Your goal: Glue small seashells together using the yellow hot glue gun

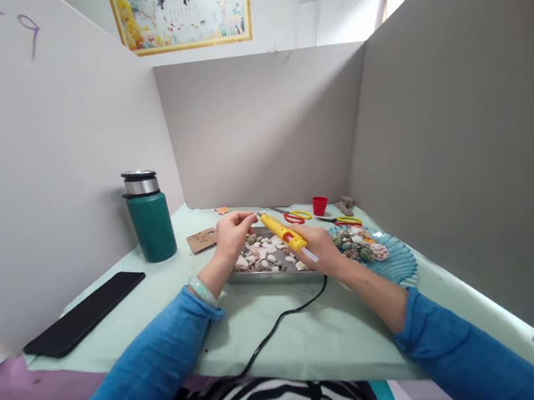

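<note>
My right hand (321, 248) is wrapped round a yellow hot glue gun (278, 230), with a pale glue stick poking out of its back end. The gun's nozzle points up and left, close to the fingertips of my left hand (232, 232). Those fingers are pinched on a small whitish piece (255, 217), too small to name, perhaps touching the nozzle. Under both hands lies a metal tray (278, 276) holding many loose seashells (264, 251). From below my right hand a black cord (283, 317) runs to the table's front edge.
On the right is a blue glass plate (399, 257) of shells. Behind stand a red cup (320, 205) and two pairs of scissors (298, 215). To the left are a brown card (202, 240), a green bottle (151, 226) and a black flat case (86, 311). Grey partitions enclose the table.
</note>
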The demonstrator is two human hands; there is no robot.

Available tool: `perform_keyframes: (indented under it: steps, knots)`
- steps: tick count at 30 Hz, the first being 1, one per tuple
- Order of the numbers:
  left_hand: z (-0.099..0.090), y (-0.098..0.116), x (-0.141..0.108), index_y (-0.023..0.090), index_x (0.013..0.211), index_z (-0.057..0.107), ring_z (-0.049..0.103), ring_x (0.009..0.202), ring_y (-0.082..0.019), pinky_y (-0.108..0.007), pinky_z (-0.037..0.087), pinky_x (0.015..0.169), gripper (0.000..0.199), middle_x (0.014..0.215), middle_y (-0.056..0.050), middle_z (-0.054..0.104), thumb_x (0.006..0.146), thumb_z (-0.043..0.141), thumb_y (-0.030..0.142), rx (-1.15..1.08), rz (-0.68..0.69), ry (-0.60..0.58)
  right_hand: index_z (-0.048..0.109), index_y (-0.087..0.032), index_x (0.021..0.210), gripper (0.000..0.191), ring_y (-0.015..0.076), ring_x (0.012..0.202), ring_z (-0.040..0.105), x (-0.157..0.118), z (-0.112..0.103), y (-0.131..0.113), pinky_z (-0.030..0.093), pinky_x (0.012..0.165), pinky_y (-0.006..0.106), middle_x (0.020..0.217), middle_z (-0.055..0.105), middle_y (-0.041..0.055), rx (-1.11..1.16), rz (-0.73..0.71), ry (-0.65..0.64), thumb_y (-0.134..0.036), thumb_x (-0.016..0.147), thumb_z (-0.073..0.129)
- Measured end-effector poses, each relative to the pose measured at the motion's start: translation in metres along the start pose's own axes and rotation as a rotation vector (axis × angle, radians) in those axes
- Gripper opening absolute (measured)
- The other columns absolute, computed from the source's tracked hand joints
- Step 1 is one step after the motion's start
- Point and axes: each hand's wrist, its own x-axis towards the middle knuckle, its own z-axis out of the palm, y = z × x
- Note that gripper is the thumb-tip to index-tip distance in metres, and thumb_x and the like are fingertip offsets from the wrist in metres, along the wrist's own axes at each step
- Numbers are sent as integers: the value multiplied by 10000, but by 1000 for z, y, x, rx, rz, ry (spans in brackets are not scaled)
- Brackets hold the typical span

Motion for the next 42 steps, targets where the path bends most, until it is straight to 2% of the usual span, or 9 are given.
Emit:
perform_keyframes:
  steps: [18,26,42]
  knots:
    - [-1,5,-1,128,780,675,565,529,-97,-207,436,506,272,741,-58,676,680,668,381,-26,-5,7,606,-188,971,220,173,657,584,-2,3,4,390,588,247,785,668,42,-123,50,61,-257,788,506]
    - [-1,5,-1,126,783,670,561,530,-96,-207,438,500,266,741,-59,673,684,667,373,-40,-1,-1,605,-187,965,213,177,693,603,-2,4,7,405,619,251,849,681,51,-101,24,59,-250,782,515]
    - [0,2,0,129,788,694,561,524,-102,-217,446,515,257,703,-53,669,675,669,358,-36,10,-5,602,-195,975,231,161,711,601,-2,6,6,399,624,241,841,672,28,-95,-29,50,-183,759,523]
